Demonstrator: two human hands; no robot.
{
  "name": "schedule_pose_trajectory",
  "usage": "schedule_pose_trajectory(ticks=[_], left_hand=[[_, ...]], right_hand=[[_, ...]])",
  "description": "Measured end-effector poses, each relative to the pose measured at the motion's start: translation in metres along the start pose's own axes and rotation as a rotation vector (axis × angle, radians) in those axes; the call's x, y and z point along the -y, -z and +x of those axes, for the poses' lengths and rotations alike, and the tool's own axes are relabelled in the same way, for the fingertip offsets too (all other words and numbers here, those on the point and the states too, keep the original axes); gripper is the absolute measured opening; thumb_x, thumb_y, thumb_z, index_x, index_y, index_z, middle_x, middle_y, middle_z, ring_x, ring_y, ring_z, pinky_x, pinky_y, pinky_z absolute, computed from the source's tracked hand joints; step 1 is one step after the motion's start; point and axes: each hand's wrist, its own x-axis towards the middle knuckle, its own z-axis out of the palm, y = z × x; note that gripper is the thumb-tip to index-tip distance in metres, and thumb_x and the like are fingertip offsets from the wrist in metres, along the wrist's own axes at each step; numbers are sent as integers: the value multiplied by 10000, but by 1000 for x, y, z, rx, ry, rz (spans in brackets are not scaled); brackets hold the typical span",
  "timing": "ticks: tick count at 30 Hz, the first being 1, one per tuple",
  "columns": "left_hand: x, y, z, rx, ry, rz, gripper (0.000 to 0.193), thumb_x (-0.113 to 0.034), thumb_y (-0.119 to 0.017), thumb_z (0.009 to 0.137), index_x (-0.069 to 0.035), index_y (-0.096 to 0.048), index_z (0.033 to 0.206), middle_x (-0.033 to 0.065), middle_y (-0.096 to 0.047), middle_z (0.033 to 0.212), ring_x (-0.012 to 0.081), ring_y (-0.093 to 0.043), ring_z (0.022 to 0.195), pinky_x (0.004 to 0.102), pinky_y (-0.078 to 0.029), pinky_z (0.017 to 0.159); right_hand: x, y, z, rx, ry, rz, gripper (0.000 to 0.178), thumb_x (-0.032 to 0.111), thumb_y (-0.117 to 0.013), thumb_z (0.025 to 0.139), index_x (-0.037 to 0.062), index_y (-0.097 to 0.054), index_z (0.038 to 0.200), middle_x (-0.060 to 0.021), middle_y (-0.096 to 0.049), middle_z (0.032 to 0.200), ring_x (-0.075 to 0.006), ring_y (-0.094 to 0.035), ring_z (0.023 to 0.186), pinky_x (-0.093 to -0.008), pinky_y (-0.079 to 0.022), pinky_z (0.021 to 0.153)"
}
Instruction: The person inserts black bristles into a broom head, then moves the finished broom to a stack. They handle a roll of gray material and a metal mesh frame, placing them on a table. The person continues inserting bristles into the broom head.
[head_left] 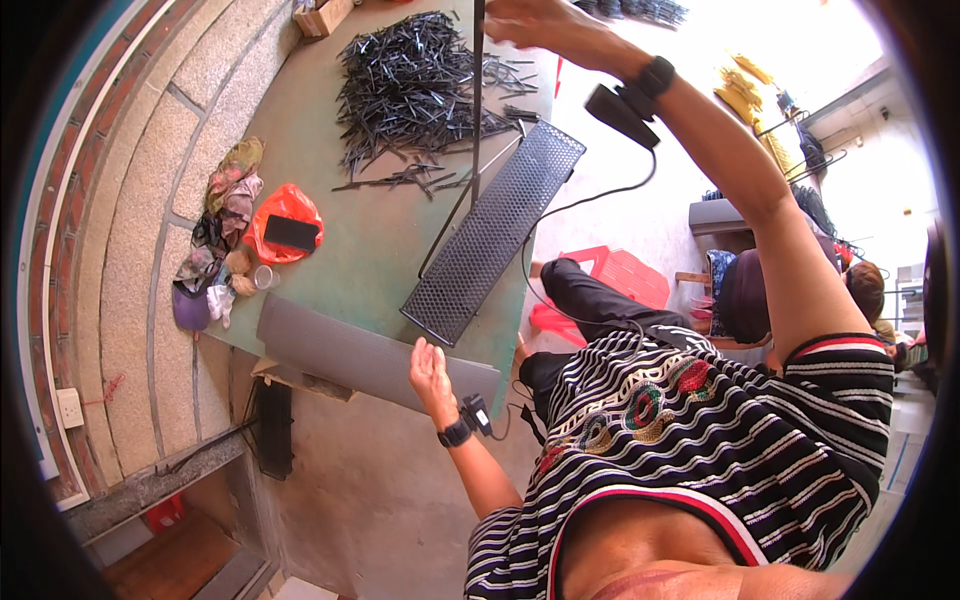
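Shirt (pixel 700 430), rack (pixel 492 235) lengthwise toward upper right

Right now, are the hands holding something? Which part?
Can't tell: right hand is at a black bar, grip unclear; open left hand is beside the mesh rack.

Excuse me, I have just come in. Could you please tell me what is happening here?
A person in a striped shirt is working with a black mesh rack over a green table. The left hand is open by the rack's near end; whether it touches is unclear. The right hand is at the picture's top edge beside a long black bar, its grip unclear. A pile of thin black pieces and a grey sheet lie on the table.
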Motion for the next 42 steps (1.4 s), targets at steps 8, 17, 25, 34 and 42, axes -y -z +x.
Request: schedule_pose_trajectory(ticks=[8,17,25,34,42], left_hand=[[12,-37,-33,80,110,-35,387,-53,-585,839,40,-466,1196,139,-554,1042,168,-541,958,269,-456,836],[-29,-196,20,203,-83,115,381,-47,-600,826,27,-488,1182,79,-600,935,114,-569,809,220,-468,749],[-39,-398,77,-58,-5,262,300,-75,-635,807,30,-568,1080,69,-626,896,112,-595,728,223,-473,667],[-81,-533,189,-491,-193,941,280,-170,-651,755,12,-627,966,155,-653,857,243,-643,736,335,-495,702],[-59,-590,250,-504,96,1292,250,-201,-626,755,-43,-645,947,177,-624,877,336,-601,832,411,-485,716]], right_hand=[[-88,181,-90,-104,-240,-217,463,365,-533,873,-2,-527,1155,-125,-578,1060,-186,-572,964,-299,-454,850],[-259,337,-115,-387,-355,-152,493,397,-565,847,-22,-559,1107,-101,-621,933,-159,-622,820,-256,-502,753],[-496,359,-10,-181,-421,88,349,291,-642,813,0,-609,1003,-71,-628,797,-137,-600,691,-251,-510,639],[-574,217,116,426,-327,71,215,153,-658,740,-3,-618,882,-103,-628,668,-177,-603,588,-310,-481,550],[-566,122,186,760,-14,-284,223,161,-661,701,21,-620,869,-168,-629,745,-341,-610,740,-398,-483,647]])
